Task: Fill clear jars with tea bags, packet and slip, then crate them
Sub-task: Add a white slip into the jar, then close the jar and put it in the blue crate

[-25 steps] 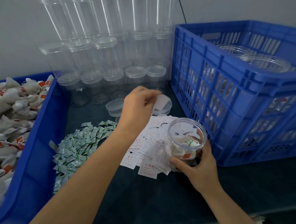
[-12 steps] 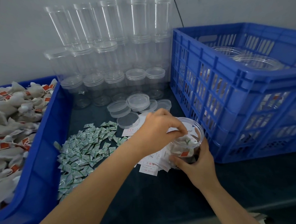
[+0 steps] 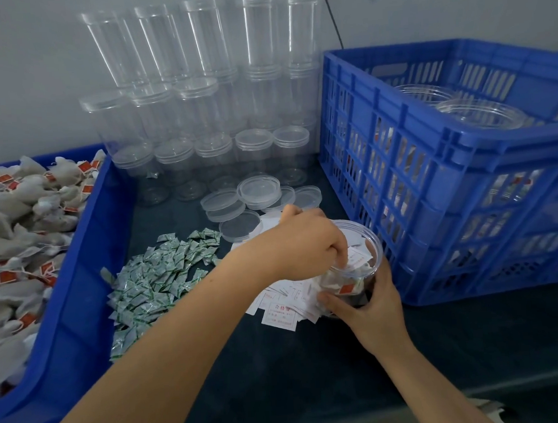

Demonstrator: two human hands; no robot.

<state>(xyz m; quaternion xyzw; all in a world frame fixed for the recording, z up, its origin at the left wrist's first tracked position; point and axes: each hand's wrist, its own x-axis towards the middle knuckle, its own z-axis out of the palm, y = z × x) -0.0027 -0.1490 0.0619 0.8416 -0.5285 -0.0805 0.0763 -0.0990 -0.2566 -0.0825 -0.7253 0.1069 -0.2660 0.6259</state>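
Observation:
A clear open jar (image 3: pixel 373 240) stands on the dark table beside the blue crate (image 3: pixel 410 183), with tea bags and a green packet inside. My right hand (image 3: pixel 371 307) grips the jar's lower wall from the near side. My left hand (image 3: pixel 306 245) reaches over the rim, its fingertips inside the mouth pinching a white slip (image 3: pixel 359 258) with red print. A loose pile of slips (image 3: pixel 282 307) lies just left of the jar. Green packets (image 3: pixel 154 277) are heaped further left.
A blue bin (image 3: pixel 74 305) of tea bags (image 3: pixel 27 226) fills the left side. Stacked empty jars (image 3: pixel 199 101) line the back wall, with loose clear lids (image 3: pixel 258 189) in front of them. Filled jars (image 3: pixel 481 117) stand inside the crate on the right.
My left hand carried a slip from above the lids down and right into the jar's mouth. The right hand kept hold of the jar, which stayed in place.

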